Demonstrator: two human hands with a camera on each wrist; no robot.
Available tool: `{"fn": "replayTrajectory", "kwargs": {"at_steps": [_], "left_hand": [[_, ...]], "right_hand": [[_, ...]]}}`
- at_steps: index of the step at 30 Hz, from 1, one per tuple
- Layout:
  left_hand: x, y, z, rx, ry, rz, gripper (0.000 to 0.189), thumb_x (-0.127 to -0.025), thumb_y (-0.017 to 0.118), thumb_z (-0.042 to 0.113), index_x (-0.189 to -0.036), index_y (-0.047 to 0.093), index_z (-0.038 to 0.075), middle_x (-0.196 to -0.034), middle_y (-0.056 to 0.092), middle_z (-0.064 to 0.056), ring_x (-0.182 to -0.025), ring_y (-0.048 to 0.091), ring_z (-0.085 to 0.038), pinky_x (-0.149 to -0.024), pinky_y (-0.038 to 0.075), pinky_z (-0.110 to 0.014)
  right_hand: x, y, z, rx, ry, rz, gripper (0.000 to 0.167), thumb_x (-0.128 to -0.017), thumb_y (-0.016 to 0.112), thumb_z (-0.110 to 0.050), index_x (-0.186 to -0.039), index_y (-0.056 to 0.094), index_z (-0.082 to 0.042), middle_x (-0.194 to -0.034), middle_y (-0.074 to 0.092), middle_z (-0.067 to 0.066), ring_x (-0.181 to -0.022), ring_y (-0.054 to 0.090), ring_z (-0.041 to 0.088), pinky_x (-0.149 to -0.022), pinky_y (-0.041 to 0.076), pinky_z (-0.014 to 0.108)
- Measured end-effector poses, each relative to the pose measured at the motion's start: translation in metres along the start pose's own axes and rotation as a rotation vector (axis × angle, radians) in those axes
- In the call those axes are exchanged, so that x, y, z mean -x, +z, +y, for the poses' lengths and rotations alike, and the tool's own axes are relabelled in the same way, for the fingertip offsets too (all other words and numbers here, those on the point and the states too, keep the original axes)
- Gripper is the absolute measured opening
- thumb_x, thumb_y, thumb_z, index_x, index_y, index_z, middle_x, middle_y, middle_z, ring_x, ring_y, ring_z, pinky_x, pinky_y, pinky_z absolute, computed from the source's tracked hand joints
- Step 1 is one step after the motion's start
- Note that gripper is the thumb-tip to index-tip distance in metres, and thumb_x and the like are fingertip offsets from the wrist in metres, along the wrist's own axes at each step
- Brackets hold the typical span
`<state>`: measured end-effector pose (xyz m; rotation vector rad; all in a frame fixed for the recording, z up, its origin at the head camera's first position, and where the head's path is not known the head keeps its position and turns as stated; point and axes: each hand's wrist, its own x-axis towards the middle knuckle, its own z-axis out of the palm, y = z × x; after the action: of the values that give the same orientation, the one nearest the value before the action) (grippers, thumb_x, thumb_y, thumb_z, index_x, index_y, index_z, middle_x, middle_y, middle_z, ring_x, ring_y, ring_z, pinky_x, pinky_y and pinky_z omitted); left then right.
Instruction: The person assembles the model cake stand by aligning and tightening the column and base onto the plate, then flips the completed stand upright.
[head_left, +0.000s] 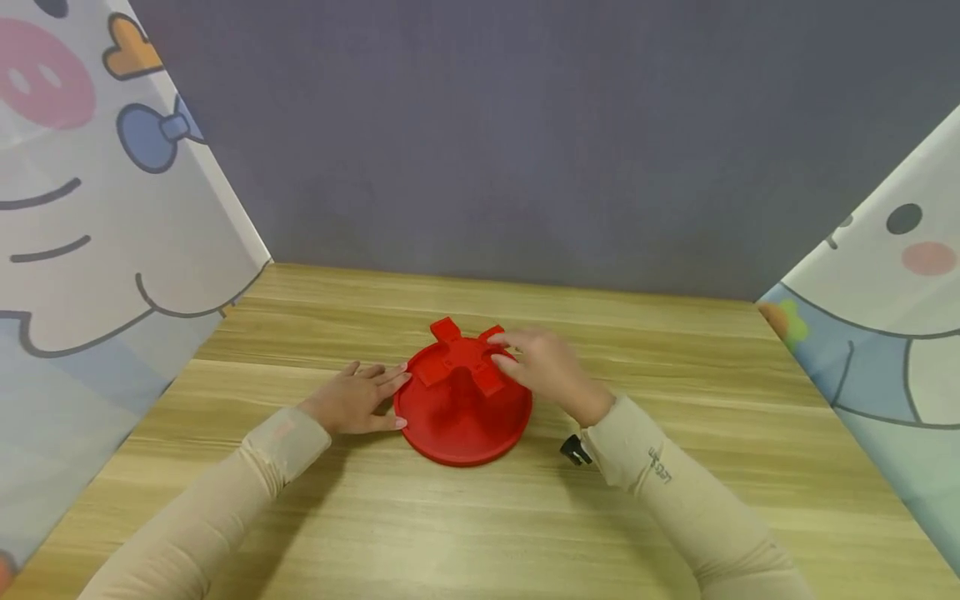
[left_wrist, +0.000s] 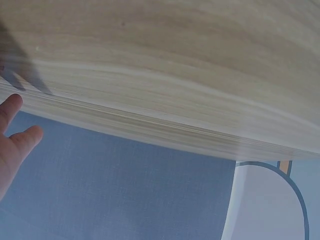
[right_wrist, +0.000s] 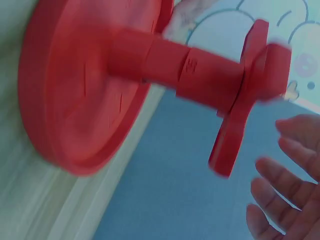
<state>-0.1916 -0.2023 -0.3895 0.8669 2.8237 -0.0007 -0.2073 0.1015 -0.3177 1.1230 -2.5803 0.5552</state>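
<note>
A red stand has a round dish-like base (head_left: pixel 431 429) on the table. A short post (right_wrist: pixel 172 65) rises from it to a cross-shaped top (head_left: pixel 463 354) with several flat arms. At the base's left edge rests my left hand (head_left: pixel 356 404), fingers extended, fingertips on the rim. My right hand (head_left: pixel 551 371) is beside the right side of the cross, its fingers overlapping one arm in the head view. In the right wrist view the fingers (right_wrist: pixel 282 177) are relaxed and spread, with a gap between them and the cross. The left wrist view catches only some left fingers (left_wrist: pixel 25 142).
The wooden table (head_left: pixel 450 533) meets a grey-blue panel (head_left: pixel 480 150) behind. Cartoon-printed cloths flank it at left (head_left: pixel 97 250) and right (head_left: pixel 885 350). A small black piece (head_left: pixel 574 450) shows beside the right sleeve (head_left: pixel 660 475).
</note>
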Motion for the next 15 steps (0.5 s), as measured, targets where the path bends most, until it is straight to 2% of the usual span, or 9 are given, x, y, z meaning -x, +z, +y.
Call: {"fn": "replayTrajectory", "kwargs": {"at_steps": [2, 3, 5, 9, 15], "left_hand": [[0.000, 0.000, 0.001, 0.004, 0.002, 0.000, 0.080, -0.091, 0.049, 0.061, -0.149, 0.035, 0.007, -0.153, 0.034, -0.011, -0.132, 0.037, -0.042, -0.106, 0.024, -0.064], [0.001, 0.000, 0.001, 0.007, 0.002, -0.002, 0.080, -0.091, 0.049, 0.060, -0.149, 0.035, 0.007, -0.153, 0.033, -0.011, -0.132, 0.037, -0.042, -0.106, 0.023, -0.064], [0.001, 0.000, 0.001, 0.009, 0.000, -0.004, 0.080, -0.091, 0.049, 0.060, -0.149, 0.035, 0.007, -0.153, 0.033, -0.011, -0.132, 0.037, -0.042, -0.106, 0.023, -0.064], [0.001, -0.001, 0.002, 0.010, 0.003, 0.001, 0.080, -0.091, 0.048, 0.060, -0.149, 0.034, 0.007, -0.153, 0.032, -0.010, -0.132, 0.037, -0.043, -0.107, 0.023, -0.064], [0.000, 0.000, 0.002, 0.013, 0.009, 0.007, 0.081, -0.091, 0.048, 0.061, -0.149, 0.035, 0.006, -0.153, 0.032, -0.011, -0.132, 0.038, -0.042, -0.106, 0.023, -0.064]], "right_hand": [[-0.001, 0.002, 0.005, 0.005, -0.018, 0.046, 0.033, -0.082, 0.075, -0.010, -0.113, 0.070, -0.002, -0.103, 0.069, 0.012, -0.092, 0.063, 0.025, -0.082, 0.053, 0.034], [-0.002, 0.003, 0.008, 0.015, -0.027, 0.045, 0.035, -0.082, 0.075, -0.009, -0.115, 0.068, -0.001, -0.113, 0.066, 0.015, -0.104, 0.061, 0.030, -0.090, 0.051, 0.039], [-0.004, 0.003, 0.012, 0.018, -0.028, -0.003, 0.039, -0.083, 0.074, -0.010, -0.120, 0.066, 0.000, -0.122, 0.062, 0.019, -0.116, 0.056, 0.035, -0.098, 0.045, 0.045], [-0.005, 0.006, 0.018, 0.023, -0.036, -0.085, 0.035, -0.088, 0.069, -0.013, -0.120, 0.066, 0.000, -0.121, 0.063, 0.019, -0.115, 0.058, 0.033, -0.101, 0.043, 0.046], [0.000, 0.005, 0.017, 0.008, -0.031, -0.103, 0.030, -0.088, 0.068, -0.018, -0.113, 0.071, -0.002, -0.109, 0.069, 0.014, -0.101, 0.065, 0.027, -0.090, 0.050, 0.041]]}}
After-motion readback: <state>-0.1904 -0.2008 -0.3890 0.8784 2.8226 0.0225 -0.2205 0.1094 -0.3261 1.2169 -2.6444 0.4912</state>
